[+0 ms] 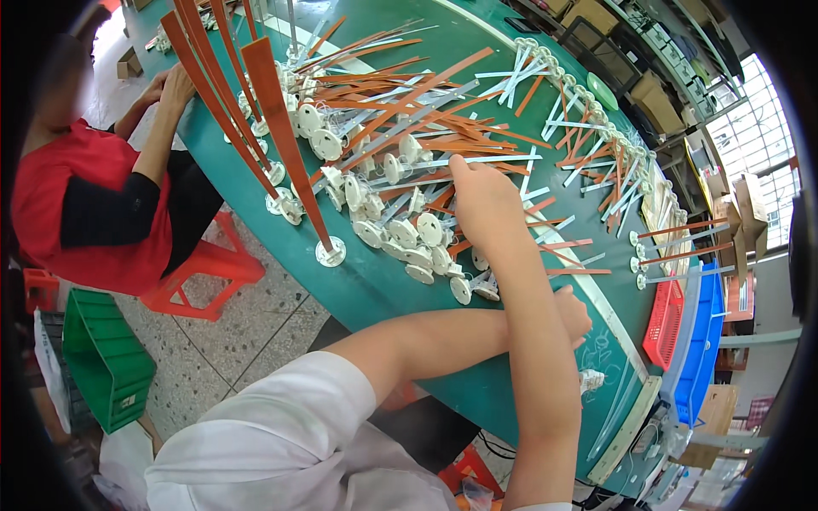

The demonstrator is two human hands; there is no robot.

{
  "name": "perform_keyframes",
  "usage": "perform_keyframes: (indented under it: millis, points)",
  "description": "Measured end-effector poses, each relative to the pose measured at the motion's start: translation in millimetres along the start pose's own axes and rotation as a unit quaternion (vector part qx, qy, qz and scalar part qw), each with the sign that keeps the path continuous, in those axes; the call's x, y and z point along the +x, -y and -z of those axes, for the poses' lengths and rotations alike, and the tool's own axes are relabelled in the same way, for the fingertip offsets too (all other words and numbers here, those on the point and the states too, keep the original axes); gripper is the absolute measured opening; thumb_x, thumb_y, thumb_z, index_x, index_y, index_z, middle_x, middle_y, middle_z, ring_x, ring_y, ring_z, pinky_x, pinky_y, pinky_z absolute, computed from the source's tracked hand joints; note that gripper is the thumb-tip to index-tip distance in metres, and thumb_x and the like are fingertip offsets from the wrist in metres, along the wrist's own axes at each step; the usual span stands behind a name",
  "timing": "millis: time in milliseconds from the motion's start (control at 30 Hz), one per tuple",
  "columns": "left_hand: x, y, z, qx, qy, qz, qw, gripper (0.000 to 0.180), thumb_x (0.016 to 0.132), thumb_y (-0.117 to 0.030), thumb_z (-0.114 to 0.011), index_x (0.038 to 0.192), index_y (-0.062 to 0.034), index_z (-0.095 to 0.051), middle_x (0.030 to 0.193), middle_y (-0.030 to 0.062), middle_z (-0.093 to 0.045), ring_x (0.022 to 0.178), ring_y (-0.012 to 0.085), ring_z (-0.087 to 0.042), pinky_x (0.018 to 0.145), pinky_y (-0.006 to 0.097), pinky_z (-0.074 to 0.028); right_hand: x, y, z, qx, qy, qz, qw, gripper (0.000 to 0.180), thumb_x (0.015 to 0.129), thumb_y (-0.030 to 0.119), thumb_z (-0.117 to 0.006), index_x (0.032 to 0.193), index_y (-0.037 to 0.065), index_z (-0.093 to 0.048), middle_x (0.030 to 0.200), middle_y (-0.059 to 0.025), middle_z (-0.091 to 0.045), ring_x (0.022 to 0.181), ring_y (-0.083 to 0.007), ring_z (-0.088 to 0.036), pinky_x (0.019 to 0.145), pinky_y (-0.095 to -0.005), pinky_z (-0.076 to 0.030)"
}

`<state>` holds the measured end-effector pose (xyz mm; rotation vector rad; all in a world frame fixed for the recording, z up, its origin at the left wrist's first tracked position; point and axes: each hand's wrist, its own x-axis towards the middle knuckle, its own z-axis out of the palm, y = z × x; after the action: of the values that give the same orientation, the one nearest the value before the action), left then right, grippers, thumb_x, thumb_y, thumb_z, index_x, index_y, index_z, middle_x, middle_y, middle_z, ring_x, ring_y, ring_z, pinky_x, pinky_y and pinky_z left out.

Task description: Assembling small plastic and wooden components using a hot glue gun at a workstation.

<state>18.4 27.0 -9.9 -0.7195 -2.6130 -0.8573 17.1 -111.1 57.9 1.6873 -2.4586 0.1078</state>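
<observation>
My forearms cross, the right one over the left. My right hand is bent down at the near right side of a heap of white round plastic pieces with long orange-brown strips and silver strips. Its fingers curl inward beside a silver strip, and what they hold is hidden. Past the right forearm, my left hand is closed low over the green table; its grip is hidden. Close to it lies a small white part. Several tall orange-brown strips stand upright on white round bases at the left edge.
Rows of strips on white round ends line the far side of the green table. A red basket and a blue tray stand at the right. A co-worker in a red shirt sits left, near a green crate.
</observation>
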Motion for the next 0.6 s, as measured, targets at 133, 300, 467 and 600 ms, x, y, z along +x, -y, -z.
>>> perform_keyframes:
  millis: [133,300,467,600]
  points:
    - [-3,2,7,-0.003,0.049,0.033,0.998,0.029,0.088,-0.035,-0.066,0.075,-0.0103,-0.071,0.070,0.0062,-0.065,0.076,0.0267,-0.066,0.082,0.043,-0.043,8,7,20,-0.001,0.039,-0.024,0.999,0.023,0.090,0.016,-0.061,0.112,0.008,-0.057,0.092,-0.0138,-0.067,0.092,-0.0371,-0.067,0.074,-0.0497,-0.054]
    - [-1,7,0,0.013,0.035,0.046,0.998,0.027,0.088,-0.035,-0.066,0.077,-0.0108,-0.071,0.071,0.0059,-0.066,0.078,0.0265,-0.066,0.082,0.043,-0.043,15,6,27,-0.023,0.027,-0.010,0.999,0.021,0.086,0.020,-0.070,0.104,0.010,-0.064,0.096,-0.0092,-0.068,0.093,-0.0322,-0.066,0.076,-0.0465,-0.054]
    - [-1,-2,10,0.004,0.059,0.028,0.998,0.029,0.087,-0.036,-0.066,0.076,-0.0101,-0.072,0.072,0.0072,-0.066,0.076,0.0274,-0.066,0.081,0.043,-0.043,25,-4,-9,-0.006,-0.173,0.078,0.982,0.018,0.076,0.017,-0.076,0.092,0.012,-0.069,0.096,-0.0006,-0.069,0.096,-0.0253,-0.061,0.078,-0.0395,-0.054]
    - [2,-5,6,0.020,0.055,0.036,0.998,0.028,0.085,-0.035,-0.067,0.074,-0.0097,-0.073,0.070,0.0084,-0.066,0.072,0.0294,-0.066,0.079,0.044,-0.044,25,0,-9,0.035,-0.229,0.204,0.951,0.014,0.070,0.006,-0.070,0.083,0.009,-0.071,0.095,0.0006,-0.068,0.087,-0.0217,-0.061,0.075,-0.0344,-0.054]
